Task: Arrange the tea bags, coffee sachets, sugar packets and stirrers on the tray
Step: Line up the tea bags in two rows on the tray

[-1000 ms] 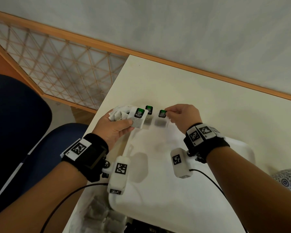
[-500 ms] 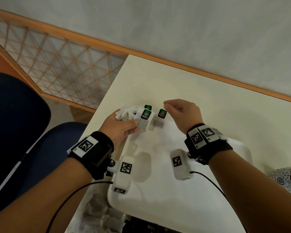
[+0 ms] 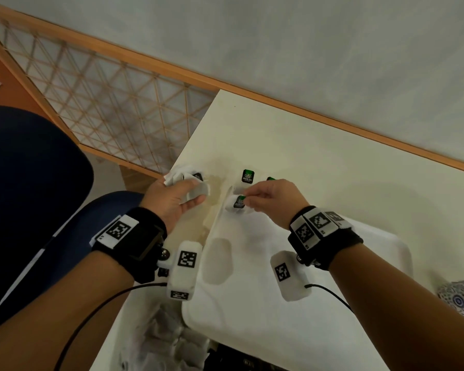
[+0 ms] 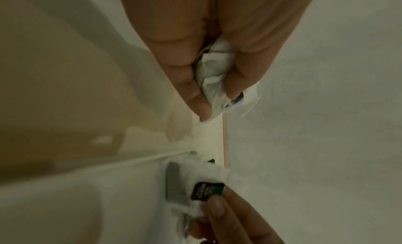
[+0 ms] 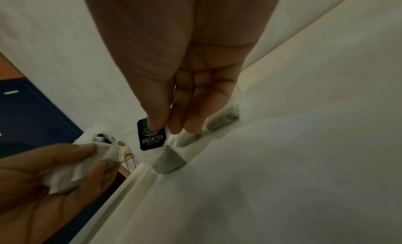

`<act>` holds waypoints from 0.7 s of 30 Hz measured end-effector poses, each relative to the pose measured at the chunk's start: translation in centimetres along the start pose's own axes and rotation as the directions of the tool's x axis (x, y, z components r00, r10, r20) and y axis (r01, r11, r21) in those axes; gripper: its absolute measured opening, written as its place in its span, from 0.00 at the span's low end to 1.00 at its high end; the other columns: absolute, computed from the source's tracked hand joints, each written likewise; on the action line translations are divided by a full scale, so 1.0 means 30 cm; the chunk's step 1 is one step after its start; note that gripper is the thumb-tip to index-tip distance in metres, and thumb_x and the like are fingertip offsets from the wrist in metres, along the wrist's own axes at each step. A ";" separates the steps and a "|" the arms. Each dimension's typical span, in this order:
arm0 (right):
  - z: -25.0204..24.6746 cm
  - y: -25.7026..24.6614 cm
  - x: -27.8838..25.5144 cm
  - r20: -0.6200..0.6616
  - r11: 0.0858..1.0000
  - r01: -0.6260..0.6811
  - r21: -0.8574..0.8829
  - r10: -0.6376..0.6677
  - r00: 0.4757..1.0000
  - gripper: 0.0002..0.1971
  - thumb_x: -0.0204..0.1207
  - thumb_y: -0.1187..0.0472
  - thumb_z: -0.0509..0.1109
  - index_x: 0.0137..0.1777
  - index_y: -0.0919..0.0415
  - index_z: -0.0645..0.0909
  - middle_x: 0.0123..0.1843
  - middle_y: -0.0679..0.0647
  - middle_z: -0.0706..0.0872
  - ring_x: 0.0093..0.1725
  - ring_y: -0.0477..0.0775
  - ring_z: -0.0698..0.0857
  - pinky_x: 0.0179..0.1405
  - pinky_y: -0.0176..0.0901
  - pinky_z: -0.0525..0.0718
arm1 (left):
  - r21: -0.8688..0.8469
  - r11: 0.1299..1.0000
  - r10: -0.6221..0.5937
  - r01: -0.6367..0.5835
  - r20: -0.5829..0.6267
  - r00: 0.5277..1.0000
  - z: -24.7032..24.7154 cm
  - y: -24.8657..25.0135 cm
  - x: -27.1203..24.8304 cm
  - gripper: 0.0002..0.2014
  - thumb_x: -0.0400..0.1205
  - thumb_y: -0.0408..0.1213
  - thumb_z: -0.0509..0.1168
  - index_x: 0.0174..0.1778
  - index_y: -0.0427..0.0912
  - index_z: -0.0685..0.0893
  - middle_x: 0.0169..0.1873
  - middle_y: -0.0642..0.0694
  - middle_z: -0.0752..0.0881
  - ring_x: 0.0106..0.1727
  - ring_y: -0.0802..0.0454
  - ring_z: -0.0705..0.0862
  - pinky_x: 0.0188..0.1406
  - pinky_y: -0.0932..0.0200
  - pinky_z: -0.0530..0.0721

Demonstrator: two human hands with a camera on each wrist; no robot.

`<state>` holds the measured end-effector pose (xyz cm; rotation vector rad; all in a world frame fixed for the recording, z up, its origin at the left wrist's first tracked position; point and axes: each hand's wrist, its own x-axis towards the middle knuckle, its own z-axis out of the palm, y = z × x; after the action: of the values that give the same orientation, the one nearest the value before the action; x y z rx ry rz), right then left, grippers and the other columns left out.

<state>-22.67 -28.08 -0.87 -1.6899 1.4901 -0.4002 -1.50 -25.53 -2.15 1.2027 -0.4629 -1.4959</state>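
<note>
Our right hand (image 3: 271,202) pinches a tea bag (image 3: 237,203) by its green tag between thumb and fingertips, at the far left corner of the white tray (image 3: 252,303). Our left hand (image 3: 172,199) curls around a bunch of tea bags (image 3: 190,183) just left of the tray, over the table (image 3: 319,167). Another tagged tea bag (image 3: 247,175) stands against the tray's far rim.

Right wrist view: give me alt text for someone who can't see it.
The right hand pinches the black-and-green GREEN TEA paper tag of a white tea bag lying at the white plastic tray's rim. At lower left, the left hand holds a bunch of white tea bags.
</note>
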 end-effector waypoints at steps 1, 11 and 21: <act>0.000 -0.002 0.013 -0.018 1.000 -0.007 -0.011 0.006 1.000 0.06 0.75 0.59 0.73 0.50 0.53 0.89 0.34 0.42 0.84 0.40 0.45 0.84 0.46 0.37 0.81 | 0.000 1.000 -0.011 0.011 -0.004 1.000 -0.005 0.000 0.003 0.08 0.80 0.24 0.65 0.49 0.41 0.84 0.46 0.44 0.87 0.48 0.47 0.87 0.36 0.58 0.89; -0.017 -0.004 0.079 -0.156 0.997 -0.040 -0.070 0.029 0.987 0.10 0.76 0.58 0.71 0.56 0.53 0.88 0.43 0.49 0.87 0.43 0.47 0.84 0.47 0.37 0.82 | 0.069 0.995 -0.079 0.076 0.047 0.996 0.036 -0.037 0.003 0.14 0.80 0.25 0.66 0.62 0.36 0.82 0.49 0.41 0.86 0.50 0.44 0.86 0.38 0.56 0.90; -0.010 -0.033 -0.028 -0.110 0.979 0.079 0.190 -0.059 0.992 0.14 0.72 0.50 0.76 0.57 0.46 0.84 0.42 0.43 0.89 0.41 0.36 0.85 0.44 0.27 0.81 | 0.134 0.985 -0.128 0.108 0.157 0.979 0.115 -0.065 -0.033 0.14 0.81 0.28 0.65 0.63 0.37 0.81 0.54 0.35 0.86 0.52 0.42 0.88 0.36 0.53 0.89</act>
<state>-22.43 -27.45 0.29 -1.5891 1.4189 -0.6588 -5.57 -25.10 -1.89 1.2261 -0.6127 -1.6977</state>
